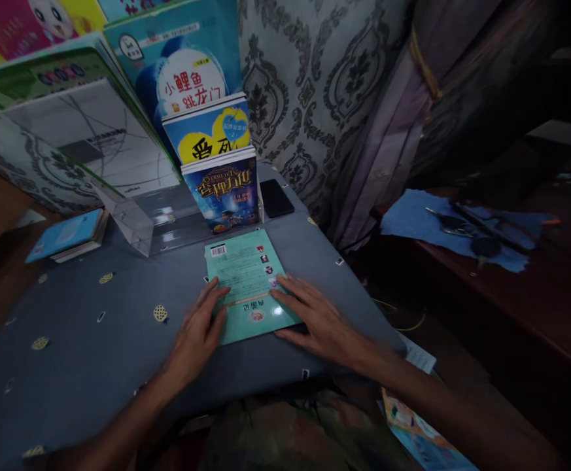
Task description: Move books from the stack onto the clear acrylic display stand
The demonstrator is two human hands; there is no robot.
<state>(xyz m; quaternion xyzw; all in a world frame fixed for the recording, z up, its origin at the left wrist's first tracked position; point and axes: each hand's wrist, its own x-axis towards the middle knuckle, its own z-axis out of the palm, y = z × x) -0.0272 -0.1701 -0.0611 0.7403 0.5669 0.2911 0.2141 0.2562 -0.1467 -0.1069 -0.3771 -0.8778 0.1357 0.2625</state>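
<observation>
A thin teal book (pixel 246 288) lies flat on the cloth-covered table (pixel 118 353), its printing upside down to me and a barcode at its far left corner. My left hand (pixel 199 327) rests along the book's left edge, fingers apart, the fingertips touching the cover. At the right edge, my right hand (pixel 314 320) has its fingers spread, some over the cover and the thumb by the near corner. Neither hand grips the book. Just beyond it, a dark blue book (pixel 224 190) stands upright in a clear display rack (pixel 135 226).
More upright books, such as a yellow-and-blue one (pixel 207 134), fill the rack. A small pile of books (pixel 72 235) lies at left. A black phone (pixel 276 197) sits behind the rack's right end. Tools lie on a blue cloth (pixel 413 219) at right, past the table's edge.
</observation>
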